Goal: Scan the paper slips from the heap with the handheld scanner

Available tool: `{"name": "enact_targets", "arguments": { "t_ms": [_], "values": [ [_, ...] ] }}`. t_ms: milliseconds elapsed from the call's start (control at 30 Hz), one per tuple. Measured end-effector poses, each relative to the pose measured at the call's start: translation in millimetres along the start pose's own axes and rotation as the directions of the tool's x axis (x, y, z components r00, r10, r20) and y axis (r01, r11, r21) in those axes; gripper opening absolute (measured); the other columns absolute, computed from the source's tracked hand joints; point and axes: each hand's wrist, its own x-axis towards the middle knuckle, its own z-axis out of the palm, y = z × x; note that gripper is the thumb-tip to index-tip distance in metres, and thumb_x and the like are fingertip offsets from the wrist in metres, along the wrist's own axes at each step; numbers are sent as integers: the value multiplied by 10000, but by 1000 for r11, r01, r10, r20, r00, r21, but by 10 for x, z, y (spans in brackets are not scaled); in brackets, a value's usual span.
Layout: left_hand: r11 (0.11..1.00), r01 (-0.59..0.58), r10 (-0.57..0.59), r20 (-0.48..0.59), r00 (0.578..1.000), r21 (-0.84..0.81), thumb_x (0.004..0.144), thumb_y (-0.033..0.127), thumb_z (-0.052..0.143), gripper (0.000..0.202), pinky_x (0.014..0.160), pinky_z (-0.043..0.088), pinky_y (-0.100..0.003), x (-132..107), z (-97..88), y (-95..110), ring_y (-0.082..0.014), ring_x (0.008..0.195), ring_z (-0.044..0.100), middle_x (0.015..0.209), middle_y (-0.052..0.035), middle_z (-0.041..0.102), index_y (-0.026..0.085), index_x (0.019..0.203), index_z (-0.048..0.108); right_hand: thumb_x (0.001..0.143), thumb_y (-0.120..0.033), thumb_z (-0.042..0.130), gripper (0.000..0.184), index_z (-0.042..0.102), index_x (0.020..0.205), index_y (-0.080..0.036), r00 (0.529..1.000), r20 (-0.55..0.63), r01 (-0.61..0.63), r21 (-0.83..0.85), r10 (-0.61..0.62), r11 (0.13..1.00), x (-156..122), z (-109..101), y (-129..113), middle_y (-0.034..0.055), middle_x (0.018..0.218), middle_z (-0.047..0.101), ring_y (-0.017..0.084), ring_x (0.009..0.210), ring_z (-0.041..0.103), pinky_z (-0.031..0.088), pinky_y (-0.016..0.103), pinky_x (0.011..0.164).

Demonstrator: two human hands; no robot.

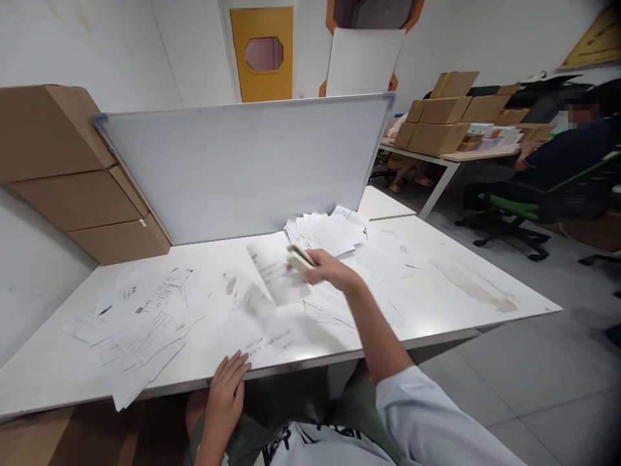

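Note:
My right hand [327,268] is closed around a small cream and dark stapler [299,259], held above the middle of the table. Just under and left of it, a printed sheet of paper [272,275] is blurred and seems lifted off the tabletop; whether the stapler touches it I cannot tell. My left hand [230,388] lies at the table's front edge with its fingers stretched out. Its fingertips rest at the corner of another printed sheet [272,340]. Behind the stapler is a messy pile of papers [330,232].
Loose printed papers [145,317] spread over the left of the white table [436,252], some overhanging its front edge. A whiteboard [252,168] stands along the back, beside stacked cardboard boxes [97,194]. At right, a person [557,155] sits by another table with boxes [439,123].

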Motion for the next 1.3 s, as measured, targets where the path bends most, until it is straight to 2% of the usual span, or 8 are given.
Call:
{"name": "enact_targets", "arguments": {
  "t_ms": [167,367,700,933,1000,1100,1200,1300],
  "values": [
    [999,-31,31,-63,997,14,888,63,382,526,1080,394,-485,-38,19,195,-196,1219,519,1259,-26,598,282,1363,434,752,-245,612,224,564,890,-76,932,-44,-363,-55,361,930,816,471,568,63,818,618,109,619,525,395,203,516],
    [978,-68,71,-12,997,199,899,137,474,484,1142,268,-503,46,100,341,-246,1332,386,1360,-74,515,198,1376,424,679,-254,674,230,506,797,-150,870,-189,-492,-277,456,825,861,654,961,74,886,588,149,658,510,347,244,524],
    [984,-169,173,-82,982,51,846,-14,466,327,1145,254,-492,112,73,347,-207,1210,522,1166,-69,650,156,1095,592,672,-185,586,198,512,853,-155,848,-358,-528,-511,390,678,204,502,988,94,927,555,208,745,536,324,274,564],
    [985,-165,168,-53,984,53,855,20,487,292,1144,227,-531,171,38,364,-218,1176,547,1150,-64,657,167,1079,602,692,-209,579,341,534,1027,-160,891,-354,-433,-471,285,769,234,690,1114,122,1204,513,236,938,557,425,311,718],
    [983,-172,175,-54,983,56,856,16,482,302,1145,228,-523,170,38,364,-216,1177,548,1149,-63,658,170,1086,603,712,-197,541,405,503,1114,-161,864,-442,-430,-392,243,814,113,694,1144,131,1268,480,256,1050,522,426,343,808],
    [984,-174,176,-66,982,37,854,11,482,303,1147,234,-508,164,43,368,-206,1155,564,1121,-62,669,168,1082,605,712,-219,539,382,510,1087,-154,812,-519,-441,-249,266,862,-309,643,1143,102,1062,574,259,952,548,436,377,803],
    [985,-170,171,-93,981,11,846,4,496,306,1141,258,-498,156,64,382,-200,1127,581,1084,-62,680,162,1086,602,725,-298,587,318,537,1014,-175,853,-365,-421,-60,373,905,-901,669,1133,39,877,575,211,776,557,451,328,672],
    [984,-180,180,-127,975,10,837,0,505,312,1128,292,-475,142,109,407,-194,1095,599,1045,-64,689,156,1089,603,660,-268,669,480,527,1106,-165,828,12,-542,271,560,795,-1411,917,1206,35,881,561,172,691,542,405,257,530]
  ]
}}
